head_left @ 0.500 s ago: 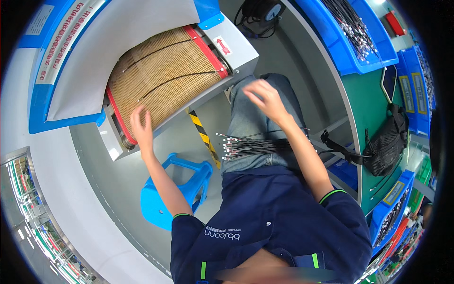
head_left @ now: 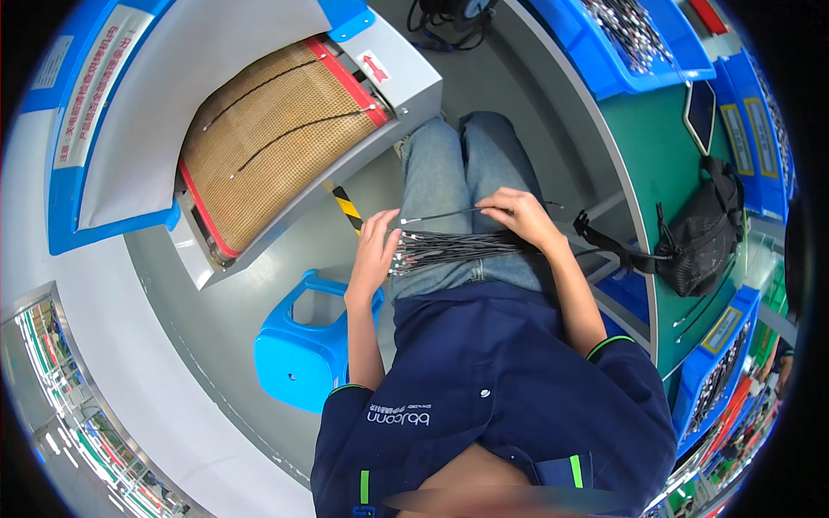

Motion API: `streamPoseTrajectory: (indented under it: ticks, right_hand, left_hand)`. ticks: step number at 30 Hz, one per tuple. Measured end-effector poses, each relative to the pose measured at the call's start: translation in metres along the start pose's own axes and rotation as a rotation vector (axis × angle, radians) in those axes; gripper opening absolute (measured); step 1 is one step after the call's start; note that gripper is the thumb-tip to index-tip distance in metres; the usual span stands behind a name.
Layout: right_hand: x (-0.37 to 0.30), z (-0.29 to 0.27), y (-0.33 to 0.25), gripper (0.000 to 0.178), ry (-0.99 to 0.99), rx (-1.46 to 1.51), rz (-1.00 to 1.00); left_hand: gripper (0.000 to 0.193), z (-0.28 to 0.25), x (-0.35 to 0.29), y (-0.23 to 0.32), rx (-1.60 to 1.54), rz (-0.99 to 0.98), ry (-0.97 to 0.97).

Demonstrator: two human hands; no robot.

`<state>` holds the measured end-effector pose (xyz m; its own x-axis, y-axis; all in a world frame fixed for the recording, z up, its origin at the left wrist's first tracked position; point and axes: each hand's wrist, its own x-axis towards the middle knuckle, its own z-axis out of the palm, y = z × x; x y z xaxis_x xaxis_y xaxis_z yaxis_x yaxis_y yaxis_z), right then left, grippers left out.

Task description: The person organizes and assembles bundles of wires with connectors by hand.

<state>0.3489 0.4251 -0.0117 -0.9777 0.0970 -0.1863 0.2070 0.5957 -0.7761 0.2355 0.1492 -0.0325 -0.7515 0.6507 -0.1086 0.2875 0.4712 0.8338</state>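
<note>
Pinching one black cable (head_left: 445,214) in right hand (head_left: 522,217), just beside the cable bundle (head_left: 458,249) lying across the lap (head_left: 433,177). With left hand (head_left: 372,255) at bundle's left end; cannot tell whether gripping.

A smooth grey floor (head_left: 203,332), catching a pale sheen, extends through the centre and carries a strip of black-and-yellow hazard tape (head_left: 347,207). On it stands a blue plastic stool (head_left: 294,358). At left, a broad white panel (head_left: 112,345) borders the floor, its edge bowed by the lens; beyond it, a metal-framed area (head_left: 60,414) shows bright, blurred rows of light. At right, a desk (head_left: 648,138) with a green top and pale rim rests on a metal frame (head_left: 623,210). A blue bin (head_left: 665,82) occupies its far end; a black mesh bag (head_left: 704,250) lies nearer, its strap overhanging the left edge.
</note>
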Motion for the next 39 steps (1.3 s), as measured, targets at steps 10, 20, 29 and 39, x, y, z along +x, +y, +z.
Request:
streamPoseTrajectory:
  ticks: [10, 20, 29, 39]
  right_hand:
    - [-0.059, -0.039, 0.027, 0.018, 0.02, -0.077, -0.104]
    - [-0.08, -0.074, 0.05, 0.016, -0.01, -0.101, -0.066]
    - [-0.058, -0.023, 0.012, 0.013, 0.048, -0.048, -0.386]
    - [-0.055, -0.013, 0.017, 0.011, 0.055, 0.001, -0.509]
  left_hand:
    - [0.028, 0.07, -0.024, 0.06, -0.047, -0.085, -0.055]
    - [0.014, 0.072, -0.033, 0.059, -0.07, -0.197, -0.078]
    - [0.013, 0.103, -0.016, 0.09, -0.139, 0.076, -0.099]
    - [0.014, 0.11, -0.021, 0.08, -0.142, 0.107, -0.102]
